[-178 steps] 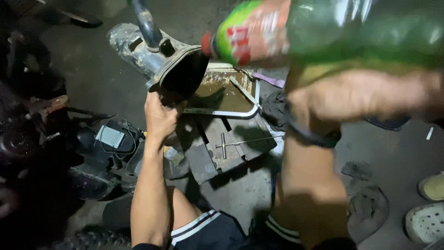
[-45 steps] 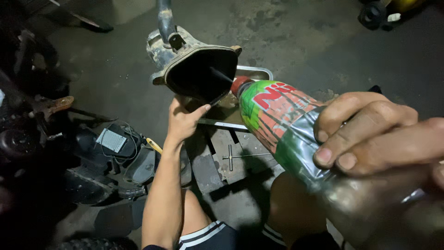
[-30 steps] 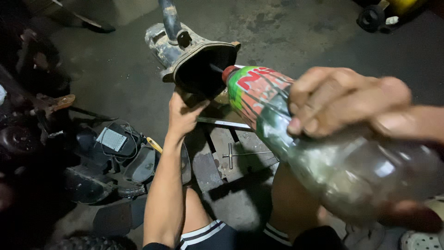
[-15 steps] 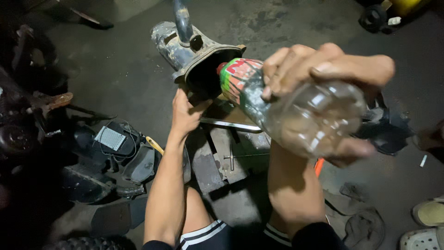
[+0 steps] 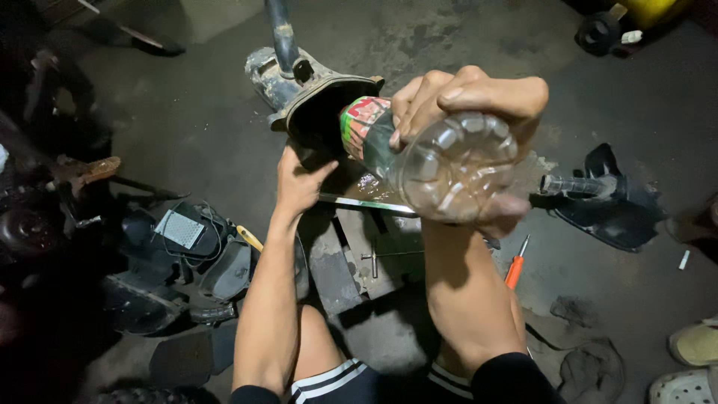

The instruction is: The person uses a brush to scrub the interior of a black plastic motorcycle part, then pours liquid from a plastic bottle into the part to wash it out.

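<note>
Nearest the camera, the right hand (image 5: pixel 467 112) wraps around the base end of a clear plastic bottle (image 5: pixel 441 161), fingers curled over the top and thumb underneath, gripping it firmly. The bottle is tipped almost level, its bottom facing the camera and its neck, with a red and green label, pointing away into the mouth of a grey metal engine casing (image 5: pixel 318 101). The bottle looks nearly drained; whether liquid is running out cannot be told.

Just left of the bottle, the left hand (image 5: pixel 299 183) is closed around the lower rim of the casing, fingers up against the dark opening, holding it tilted toward the bottle. A dark pipe rises from the far side of the casing and runs out of view at the top.

Below the bottle, between the person's knees, lies a metal tray (image 5: pixel 366 202) with a wet, shiny patch, set on dark flat metal parts. To the right of the bottle, an orange-handled screwdriver (image 5: pixel 514 265) lies on the concrete floor (image 5: pixel 187 112), and further right sits a black plastic part (image 5: pixel 609 206) with a short tube. Left of the bottle, well apart, a heap of dark motorcycle pieces (image 5: pixel 179 254) with wires and a small ribbed grey unit rests on the floor. Farthest from the bottle, at the upper right, stands a yellow container (image 5: pixel 654 9).
</note>
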